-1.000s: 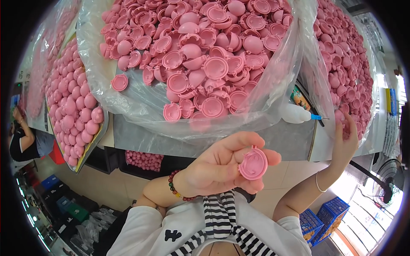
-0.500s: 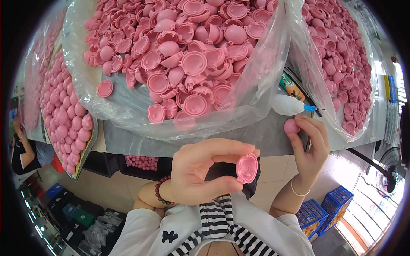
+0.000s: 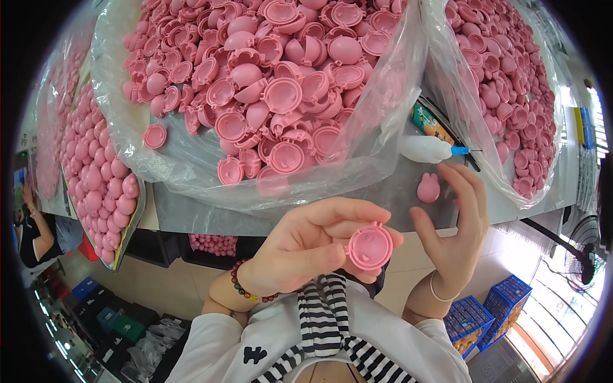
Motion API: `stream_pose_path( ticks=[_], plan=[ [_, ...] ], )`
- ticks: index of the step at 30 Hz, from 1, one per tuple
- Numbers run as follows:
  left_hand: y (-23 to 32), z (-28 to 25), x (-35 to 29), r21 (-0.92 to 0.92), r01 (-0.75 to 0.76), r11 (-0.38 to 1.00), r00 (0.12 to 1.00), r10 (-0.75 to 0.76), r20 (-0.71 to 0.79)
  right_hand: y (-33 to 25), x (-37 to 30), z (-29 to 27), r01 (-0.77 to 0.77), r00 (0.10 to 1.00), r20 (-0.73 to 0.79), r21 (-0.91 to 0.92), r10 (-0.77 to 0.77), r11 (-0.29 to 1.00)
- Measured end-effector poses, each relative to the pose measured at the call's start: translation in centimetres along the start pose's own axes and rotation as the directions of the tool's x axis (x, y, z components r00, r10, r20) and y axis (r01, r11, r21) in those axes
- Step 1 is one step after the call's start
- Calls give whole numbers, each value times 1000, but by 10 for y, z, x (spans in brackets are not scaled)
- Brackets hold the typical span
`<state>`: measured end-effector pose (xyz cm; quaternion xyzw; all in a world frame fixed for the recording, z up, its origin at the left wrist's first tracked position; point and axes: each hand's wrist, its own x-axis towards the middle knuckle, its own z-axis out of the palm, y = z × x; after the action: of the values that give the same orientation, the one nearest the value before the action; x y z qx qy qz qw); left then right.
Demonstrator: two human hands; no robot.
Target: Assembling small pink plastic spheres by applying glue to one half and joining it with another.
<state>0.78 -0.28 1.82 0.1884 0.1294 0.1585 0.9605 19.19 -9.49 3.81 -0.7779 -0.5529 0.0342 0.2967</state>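
Note:
My left hand (image 3: 313,246) is closed around a pink plastic half shell (image 3: 371,247), its hollow side facing up. Small raised bits show inside the cup, and tabs stick out at its rim. My right hand (image 3: 456,223) has its thumb and fingers apart with nothing between them. Just beyond its thumb, a pink rabbit-eared piece (image 3: 428,188) lies on the grey table. Behind that piece rests a white squeeze bottle (image 3: 426,149) with a blue cap and a thin needle tip.
A clear plastic bag (image 3: 191,191) spreads over the table, holding a heap of pink shells (image 3: 268,83). Another bag of shells (image 3: 498,83) lies at the right. Rounded pink pieces (image 3: 96,179) fill a tray at the left. Blue crates (image 3: 504,309) stand on the floor.
My right hand has let go of the pink rabbit-eared piece, which now lies on the table. In my left hand the half shell has turned to face upward.

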Motion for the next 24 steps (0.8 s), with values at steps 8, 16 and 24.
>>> stream_pose_path(
  ticks=[8, 16, 24],
  plan=[
    [-3, -4, -3, 419, -263, 869, 963, 265, 57, -2, -13, 0, -62, 989, -88, 477, 118, 877],
    [-13, -2, 0, 747, -365, 555, 891, 440, 109, -25, -12, 13, 169, 985, -77, 568, -152, 806],
    [-9, -4, -1, 816, -368, 445, 890, 421, 172, -23, -13, 14, 193, 980, -72, 540, -183, 820]
  ],
)
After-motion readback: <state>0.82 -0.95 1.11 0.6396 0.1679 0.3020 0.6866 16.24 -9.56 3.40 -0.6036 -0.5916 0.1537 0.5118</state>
